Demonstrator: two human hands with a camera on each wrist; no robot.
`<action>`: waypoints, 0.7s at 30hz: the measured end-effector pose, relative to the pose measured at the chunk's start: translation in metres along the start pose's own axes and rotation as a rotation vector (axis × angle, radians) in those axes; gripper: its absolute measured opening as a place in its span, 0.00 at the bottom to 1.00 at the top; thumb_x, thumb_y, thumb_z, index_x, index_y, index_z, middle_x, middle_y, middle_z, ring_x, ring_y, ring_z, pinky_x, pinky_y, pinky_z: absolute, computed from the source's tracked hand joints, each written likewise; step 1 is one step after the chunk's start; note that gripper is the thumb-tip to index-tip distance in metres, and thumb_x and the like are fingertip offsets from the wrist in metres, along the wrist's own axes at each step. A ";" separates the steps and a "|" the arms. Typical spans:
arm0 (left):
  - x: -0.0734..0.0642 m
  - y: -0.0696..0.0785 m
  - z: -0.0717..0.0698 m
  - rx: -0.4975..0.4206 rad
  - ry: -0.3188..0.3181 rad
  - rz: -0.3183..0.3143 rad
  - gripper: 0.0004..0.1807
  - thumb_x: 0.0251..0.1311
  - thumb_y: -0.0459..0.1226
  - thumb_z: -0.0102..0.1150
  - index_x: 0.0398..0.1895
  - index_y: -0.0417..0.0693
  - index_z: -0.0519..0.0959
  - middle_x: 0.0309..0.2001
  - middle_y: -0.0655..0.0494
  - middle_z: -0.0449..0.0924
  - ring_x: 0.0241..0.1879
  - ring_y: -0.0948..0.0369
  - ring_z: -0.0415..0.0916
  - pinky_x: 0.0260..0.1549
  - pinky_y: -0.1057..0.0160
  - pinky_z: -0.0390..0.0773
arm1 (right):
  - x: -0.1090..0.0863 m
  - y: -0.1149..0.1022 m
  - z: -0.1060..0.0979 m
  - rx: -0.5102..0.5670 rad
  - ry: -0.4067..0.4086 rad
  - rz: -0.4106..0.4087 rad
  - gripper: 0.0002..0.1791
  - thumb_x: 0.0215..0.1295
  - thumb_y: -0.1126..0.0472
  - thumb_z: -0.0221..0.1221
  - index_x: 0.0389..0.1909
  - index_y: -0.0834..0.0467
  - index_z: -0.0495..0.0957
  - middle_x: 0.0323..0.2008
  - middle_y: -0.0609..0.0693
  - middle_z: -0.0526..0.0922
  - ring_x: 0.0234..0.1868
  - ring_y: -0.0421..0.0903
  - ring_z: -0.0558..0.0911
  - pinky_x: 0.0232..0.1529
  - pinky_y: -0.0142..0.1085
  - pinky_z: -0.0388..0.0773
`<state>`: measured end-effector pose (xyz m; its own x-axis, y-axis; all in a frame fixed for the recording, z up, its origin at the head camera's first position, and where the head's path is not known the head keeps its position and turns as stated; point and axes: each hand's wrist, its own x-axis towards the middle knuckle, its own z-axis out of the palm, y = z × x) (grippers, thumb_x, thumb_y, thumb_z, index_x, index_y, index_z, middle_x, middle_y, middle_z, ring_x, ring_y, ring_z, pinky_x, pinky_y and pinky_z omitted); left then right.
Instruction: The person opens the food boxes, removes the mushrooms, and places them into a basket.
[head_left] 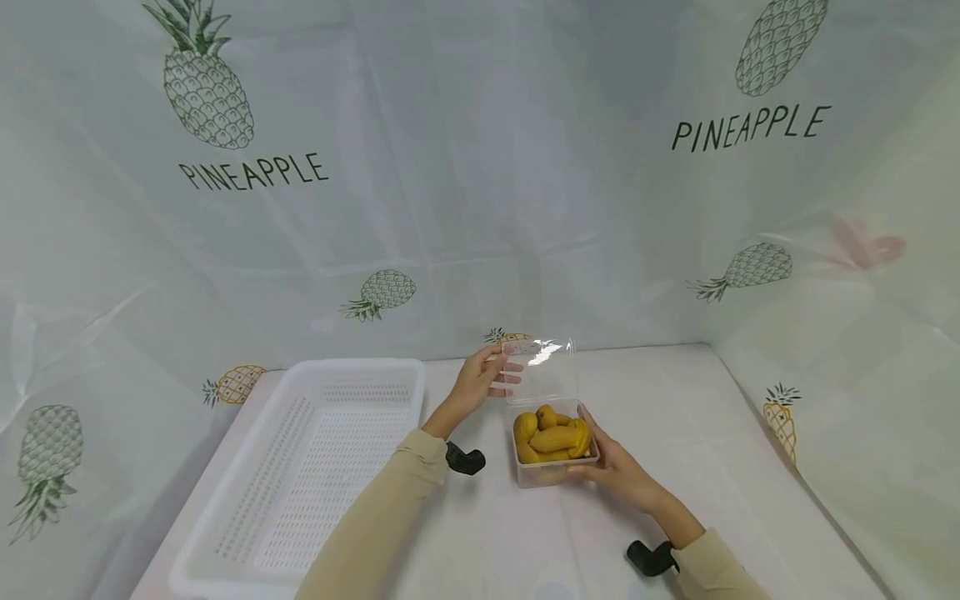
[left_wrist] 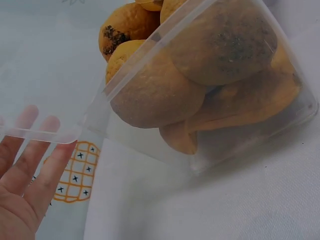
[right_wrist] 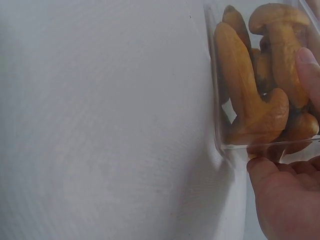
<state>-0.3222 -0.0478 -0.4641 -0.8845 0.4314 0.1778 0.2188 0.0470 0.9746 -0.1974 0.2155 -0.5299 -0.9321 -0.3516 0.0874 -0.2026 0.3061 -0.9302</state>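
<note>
A clear plastic box stands on the table, filled with yellow-brown mushrooms that have rounded caps and thick stems. Its hinged transparent lid is raised at the far side. My left hand is at the lid's left edge, its fingers spread and nearly straight; in the left wrist view they show through the plastic. My right hand grips the box's right side, with thumb and fingers around the corner in the right wrist view. Dark patches mark some caps in the left wrist view.
A large white perforated basket stands on the left of the white-covered table. A pineapple-print curtain rises behind and at both sides. Black wrist-worn devices show near both cuffs.
</note>
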 end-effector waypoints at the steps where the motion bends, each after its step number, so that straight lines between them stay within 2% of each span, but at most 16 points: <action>1: 0.000 -0.001 0.000 -0.006 -0.005 -0.007 0.23 0.79 0.40 0.42 0.69 0.35 0.65 0.53 0.35 0.81 0.48 0.41 0.82 0.42 0.45 0.83 | 0.000 0.000 0.000 0.000 -0.001 -0.004 0.56 0.64 0.57 0.67 0.80 0.56 0.37 0.77 0.64 0.41 0.76 0.65 0.42 0.68 0.63 0.49; 9: 0.001 -0.004 0.001 -0.015 -0.002 -0.084 0.24 0.79 0.38 0.41 0.74 0.40 0.59 0.53 0.36 0.81 0.47 0.43 0.83 0.39 0.52 0.85 | 0.001 0.001 -0.001 0.006 -0.007 -0.006 0.56 0.64 0.57 0.67 0.80 0.57 0.37 0.77 0.64 0.41 0.76 0.64 0.42 0.68 0.63 0.50; 14: 0.000 -0.005 0.003 -0.018 0.050 -0.123 0.29 0.78 0.35 0.44 0.78 0.44 0.52 0.52 0.31 0.80 0.44 0.40 0.83 0.36 0.51 0.85 | 0.000 0.002 0.000 0.004 0.002 0.001 0.56 0.64 0.57 0.67 0.81 0.55 0.37 0.77 0.64 0.43 0.76 0.62 0.44 0.68 0.61 0.56; 19: -0.002 -0.002 0.005 0.008 0.112 -0.142 0.30 0.75 0.32 0.49 0.77 0.43 0.55 0.49 0.25 0.78 0.40 0.33 0.81 0.31 0.50 0.85 | -0.001 0.002 0.001 0.017 0.007 -0.009 0.56 0.64 0.58 0.67 0.81 0.53 0.37 0.77 0.65 0.43 0.76 0.63 0.43 0.68 0.63 0.52; 21: -0.003 -0.002 0.006 0.020 0.125 -0.162 0.30 0.75 0.31 0.49 0.77 0.42 0.56 0.49 0.27 0.79 0.39 0.32 0.81 0.31 0.51 0.85 | -0.001 0.002 0.001 0.016 0.007 -0.010 0.56 0.64 0.58 0.67 0.81 0.53 0.37 0.77 0.65 0.43 0.76 0.64 0.44 0.68 0.64 0.52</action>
<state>-0.3175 -0.0434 -0.4669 -0.9527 0.3019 0.0353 0.0765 0.1256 0.9891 -0.1966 0.2160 -0.5323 -0.9321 -0.3484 0.0995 -0.2075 0.2880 -0.9349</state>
